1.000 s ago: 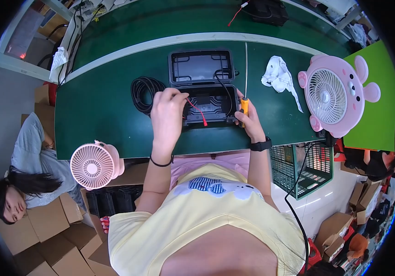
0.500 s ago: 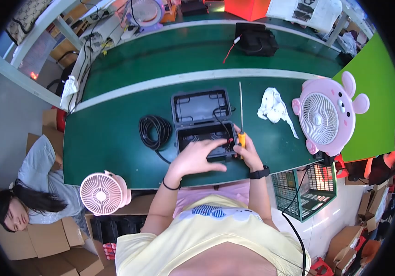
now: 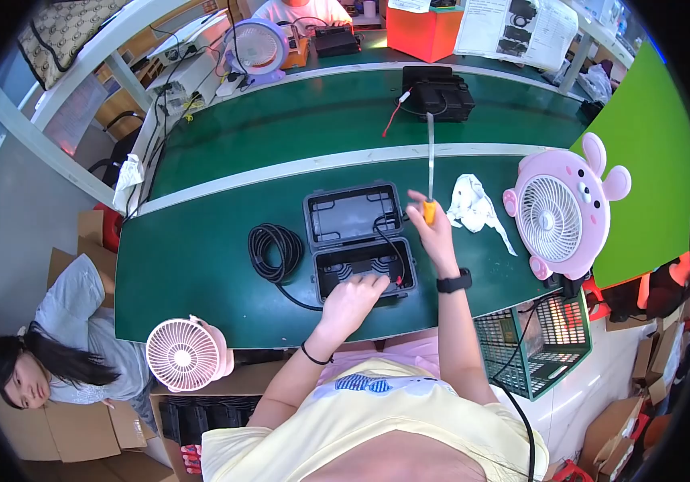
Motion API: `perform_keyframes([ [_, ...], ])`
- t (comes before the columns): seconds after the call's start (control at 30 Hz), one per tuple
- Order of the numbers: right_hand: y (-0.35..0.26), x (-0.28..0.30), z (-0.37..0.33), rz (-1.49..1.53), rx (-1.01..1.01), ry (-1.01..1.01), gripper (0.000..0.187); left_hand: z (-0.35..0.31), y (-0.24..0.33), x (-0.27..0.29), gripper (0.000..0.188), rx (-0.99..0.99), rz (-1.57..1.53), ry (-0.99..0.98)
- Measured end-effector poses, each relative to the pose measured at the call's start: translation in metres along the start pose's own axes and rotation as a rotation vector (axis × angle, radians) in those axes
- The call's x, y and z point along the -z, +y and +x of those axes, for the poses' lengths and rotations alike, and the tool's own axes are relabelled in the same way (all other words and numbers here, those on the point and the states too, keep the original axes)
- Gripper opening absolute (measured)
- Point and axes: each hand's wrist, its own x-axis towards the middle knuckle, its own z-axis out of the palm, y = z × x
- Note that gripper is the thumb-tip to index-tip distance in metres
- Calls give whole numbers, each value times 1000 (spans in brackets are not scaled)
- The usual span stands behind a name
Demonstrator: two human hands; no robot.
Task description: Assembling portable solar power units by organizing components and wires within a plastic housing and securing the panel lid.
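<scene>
A grey plastic box (image 3: 310,215) with its lid laid back rests on the green table. A thin black cable with a small red end (image 3: 398,280) lies inside its lower half. My left hand (image 3: 351,305) reaches over the box's near edge, with its fingers drawn together at the interior; what they hold, if anything, is hidden. Beyond the box's right side, my right hand (image 3: 439,241) grips a screwdriver (image 3: 430,210) by its yellow handle, the long shaft pointing away from me. A coil of black cable (image 3: 265,261) lies left of the box, its tail running toward my left wrist.
A crumpled white cloth (image 3: 473,205) and a pink animal-shaped fan (image 3: 560,210) are on the right. A small pink fan (image 3: 184,353) stands at the near left. Past the pale ledge (image 3: 280,171) sits a black device (image 3: 447,92). A person (image 3: 72,345) is at the left.
My right hand has lifted the screwdriver farther away from the box. My left hand, its fingers spread before, has drawn them together at the box's near edge. The view has shifted slightly.
</scene>
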Motion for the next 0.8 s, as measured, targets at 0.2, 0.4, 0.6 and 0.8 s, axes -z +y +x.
perform_keyframes([
  [0.2, -16, -16, 34, -186, 53, -209, 26, -10, 9, 9, 19, 9, -21, -49],
  [0.4, -54, -7, 8, 124, 139, -209, 22, -13, 11, 7, 15, 99, -95, -117],
  [0.6, -69, -4, -25, 314, 223, -128, 26, 9, -4, 4, 11, 181, -122, -132],
  [0.8, -64, -5, -21, 358, 210, -143, 26, -9, -10, 45, 73, 188, -512, 80],
])
